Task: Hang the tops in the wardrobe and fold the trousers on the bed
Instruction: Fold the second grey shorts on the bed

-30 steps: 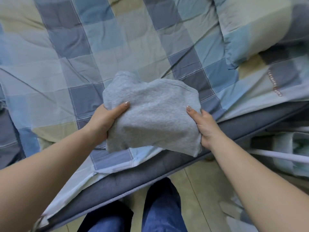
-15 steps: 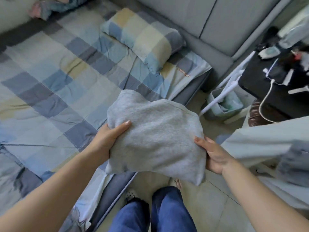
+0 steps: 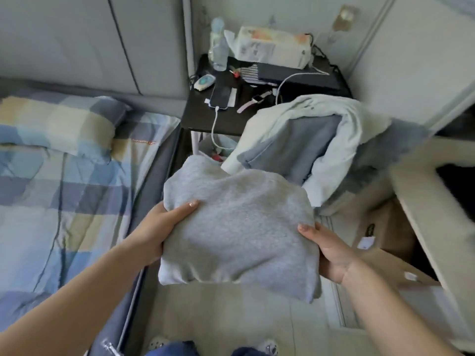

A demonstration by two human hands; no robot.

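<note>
left hand (image 3: 156, 227) and right hand (image 3: 331, 250) pinch folded trousers (image 3: 239, 232) at frame centre, thumbs on top | risk: sagging lower edge unfolds mid-carry

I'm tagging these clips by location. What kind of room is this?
Most likely a bedroom: a bed with a checked pillow, a cluttered bedside table, and both hands holding folded grey trousers.

Sheet's (image 3: 144, 134) orange lettering, seemingly unreadable.
</note>
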